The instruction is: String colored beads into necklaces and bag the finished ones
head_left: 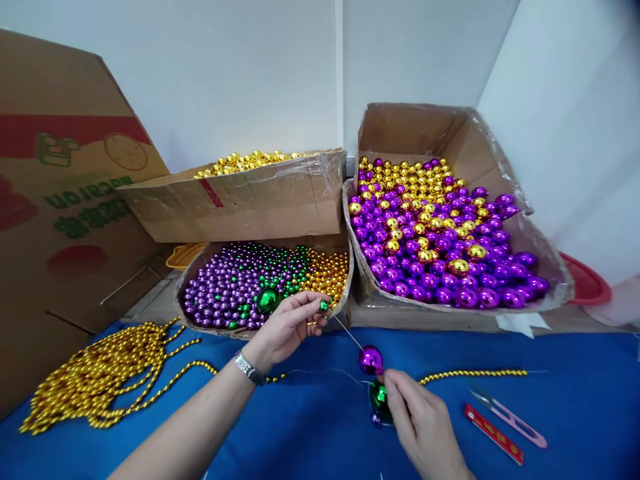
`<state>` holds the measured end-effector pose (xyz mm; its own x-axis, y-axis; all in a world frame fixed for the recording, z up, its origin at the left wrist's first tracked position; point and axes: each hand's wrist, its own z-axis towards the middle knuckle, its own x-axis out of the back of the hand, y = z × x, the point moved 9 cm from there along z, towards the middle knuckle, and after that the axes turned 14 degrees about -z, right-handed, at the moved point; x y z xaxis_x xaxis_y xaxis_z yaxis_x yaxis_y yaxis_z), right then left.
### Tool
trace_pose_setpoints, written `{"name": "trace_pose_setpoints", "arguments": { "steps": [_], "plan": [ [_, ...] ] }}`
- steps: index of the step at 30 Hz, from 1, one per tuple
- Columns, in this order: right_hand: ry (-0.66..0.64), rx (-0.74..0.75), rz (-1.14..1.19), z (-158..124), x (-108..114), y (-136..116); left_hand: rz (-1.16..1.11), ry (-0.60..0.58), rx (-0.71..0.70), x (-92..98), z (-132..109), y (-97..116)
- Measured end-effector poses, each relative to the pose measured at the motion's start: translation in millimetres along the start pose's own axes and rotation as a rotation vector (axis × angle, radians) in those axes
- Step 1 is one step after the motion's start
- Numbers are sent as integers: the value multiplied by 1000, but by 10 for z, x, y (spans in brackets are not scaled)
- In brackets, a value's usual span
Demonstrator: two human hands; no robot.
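My left hand (290, 327) is pinched on a small green bead (325, 305) at the front rim of a low box of small purple, green and gold beads (210, 255). A thin needle or wire (347, 332) runs from that bead down to a large purple ball (371, 359). My right hand (420, 417) is closed just below it, holding a large green ball (379, 399) with a small purple bead (376, 419) under it. A strand of gold beads (473, 375) trails right from the right hand across the blue cloth (575, 413).
A large box of purple and gold balls (450, 133) stands at the back right. A box of gold beads (260, 200) sits above the low box. A heap of gold bead strands (100, 373) lies left. Thread snips (510, 417) and a red tool (493, 433) lie right. A printed carton (60, 200) leans at the far left.
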<state>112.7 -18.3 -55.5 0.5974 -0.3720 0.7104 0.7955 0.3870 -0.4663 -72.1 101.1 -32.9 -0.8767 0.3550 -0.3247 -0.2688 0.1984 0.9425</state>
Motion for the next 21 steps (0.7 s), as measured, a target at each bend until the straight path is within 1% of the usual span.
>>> {"name": "trace_pose_setpoints", "arguments": {
  "steps": [2,4,7,11,16,18,21],
  "plan": [
    [-3,-1,0,-4,5,-14,-228,26,65,-34,-50,-62],
    [-2,5,-12,-9,16,-27,-275,45,83,-59,-74,-72],
    [-5,7,-41,-13,25,-24,-259,46,87,-98,-89,-63],
    [-7,12,-62,-29,22,6,-195,45,70,-116,-92,-51],
    [-7,32,-97,-76,-1,42,-39,43,8,-119,-90,1],
    [-4,29,-105,-78,-14,42,46,30,-15,-163,-96,44],
    [-1,10,-67,-44,-23,26,213,-27,-34,-314,-104,115]
  ]
}}
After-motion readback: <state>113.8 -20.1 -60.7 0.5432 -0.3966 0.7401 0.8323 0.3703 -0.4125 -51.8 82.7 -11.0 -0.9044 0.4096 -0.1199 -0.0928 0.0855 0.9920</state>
